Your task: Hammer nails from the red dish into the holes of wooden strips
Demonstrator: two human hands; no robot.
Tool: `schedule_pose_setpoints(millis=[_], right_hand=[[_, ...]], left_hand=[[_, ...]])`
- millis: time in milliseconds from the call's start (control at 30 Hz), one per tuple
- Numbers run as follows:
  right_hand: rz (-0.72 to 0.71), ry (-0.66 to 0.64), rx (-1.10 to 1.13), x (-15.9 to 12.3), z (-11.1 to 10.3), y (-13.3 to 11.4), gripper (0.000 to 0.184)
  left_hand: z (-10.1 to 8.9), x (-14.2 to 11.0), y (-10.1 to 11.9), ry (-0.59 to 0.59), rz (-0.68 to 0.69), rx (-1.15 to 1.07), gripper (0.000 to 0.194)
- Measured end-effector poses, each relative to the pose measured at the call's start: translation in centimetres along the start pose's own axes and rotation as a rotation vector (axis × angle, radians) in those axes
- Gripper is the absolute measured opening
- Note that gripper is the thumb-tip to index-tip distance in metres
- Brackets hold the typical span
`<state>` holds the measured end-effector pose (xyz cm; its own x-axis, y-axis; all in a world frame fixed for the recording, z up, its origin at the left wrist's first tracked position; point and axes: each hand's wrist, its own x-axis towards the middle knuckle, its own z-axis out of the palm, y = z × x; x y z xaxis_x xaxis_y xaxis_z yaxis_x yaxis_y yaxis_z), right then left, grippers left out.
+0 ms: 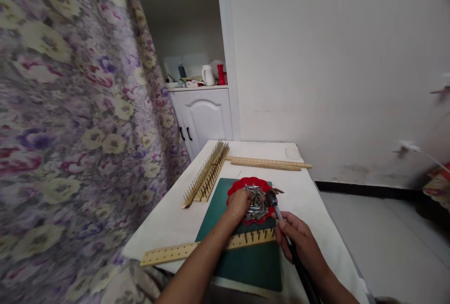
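My left hand [239,203] reaches into the left side of a red scalloped dish [253,181] heaped with loose metal nails [258,203]. Its fingers are curled down among the nails, and what the tips hold is hidden. In my right hand [297,236] is a hammer [292,250], gripped by its dark handle, with the head raised over the dish's right edge. A pale wooden strip with holes [176,252] lies across the green mat [249,266] below the dish. Several nails stand upright in its right part, between my two hands.
Two wooden strips [207,177] studded with nails lie at the table's left. More strips [267,162] lie along the far end of the white table [165,229]. A flowered curtain [87,107] hangs at the left; a white cabinet [206,114] stands behind.
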<state>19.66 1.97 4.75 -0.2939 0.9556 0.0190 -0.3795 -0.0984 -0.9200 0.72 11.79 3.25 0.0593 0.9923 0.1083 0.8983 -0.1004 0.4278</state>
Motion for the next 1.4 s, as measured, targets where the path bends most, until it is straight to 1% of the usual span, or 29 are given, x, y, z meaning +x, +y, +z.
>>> schedule_pose_setpoints(millis=[100, 200, 300, 400, 467, 533, 567, 600, 667, 733, 833, 933, 1067, 1233, 1400], right_hand=[[0.008, -0.001, 0.001, 0.1, -0.1, 0.3, 0.026], [0.017, 0.002, -0.005, 0.2, -0.1, 0.4, 0.027], [0.023, -0.002, -0.014, 0.1, 0.0, 0.5, 0.026], [0.026, -0.008, -0.028, -0.1, 0.1, 0.6, 0.024], [0.029, -0.011, -0.037, -0.2, 0.1, 0.7, 0.024], [0.030, -0.014, -0.043, -0.3, 0.2, 0.7, 0.024], [0.030, -0.015, -0.046, -0.3, 0.3, 0.8, 0.024], [0.030, -0.016, -0.049, -0.3, 0.4, 0.8, 0.024], [0.031, -0.020, -0.057, -0.3, 0.6, 0.9, 0.024], [0.035, -0.028, -0.067, -0.3, 0.7, 1.0, 0.024], [0.044, -0.035, -0.080, -0.5, 0.9, 1.2, 0.025], [0.048, -0.037, -0.091, -0.7, 1.0, 1.3, 0.026], [0.051, -0.031, -0.096, -0.9, 1.1, 1.3, 0.028], [0.059, -0.032, -0.096, -1.1, 1.4, 1.0, 0.027], [0.060, -0.035, -0.103, -1.0, 1.6, 0.9, 0.027]], left_hand=[[0.3, 0.3, 0.0, -0.004, -0.017, 0.010, 0.015], [0.1, 0.2, 0.0, 0.014, -0.012, -0.021, 0.014], [-0.5, -0.2, -0.2, 0.058, 0.002, -0.098, 0.010], [-1.6, -1.4, -1.0, 0.128, 0.002, -0.208, 0.006], [-2.4, -3.0, -1.9, 0.180, -0.006, -0.275, 0.005], [-3.0, -5.2, -3.1, 0.232, -0.029, -0.369, 0.009], [-3.1, -6.5, -3.6, 0.251, -0.047, -0.431, 0.012], [-3.0, -7.8, -4.0, 0.266, -0.076, -0.552, 0.014], [-2.4, -10.4, -4.5, 0.230, -0.134, -0.752, 0.019], [-1.4, -12.5, -4.5, 0.176, -0.167, -0.825, 0.021], [0.2, -14.1, -3.8, 0.152, -0.165, -0.797, 0.020], [0.9, -14.3, -3.0, 0.172, -0.148, -0.724, 0.018], [0.8, -14.1, -2.7, 0.191, -0.142, -0.663, 0.017], [0.9, -14.1, -3.0, 0.211, -0.135, -0.655, 0.016], [1.0, -14.0, -2.9, 0.192, -0.126, -0.607, 0.014]])
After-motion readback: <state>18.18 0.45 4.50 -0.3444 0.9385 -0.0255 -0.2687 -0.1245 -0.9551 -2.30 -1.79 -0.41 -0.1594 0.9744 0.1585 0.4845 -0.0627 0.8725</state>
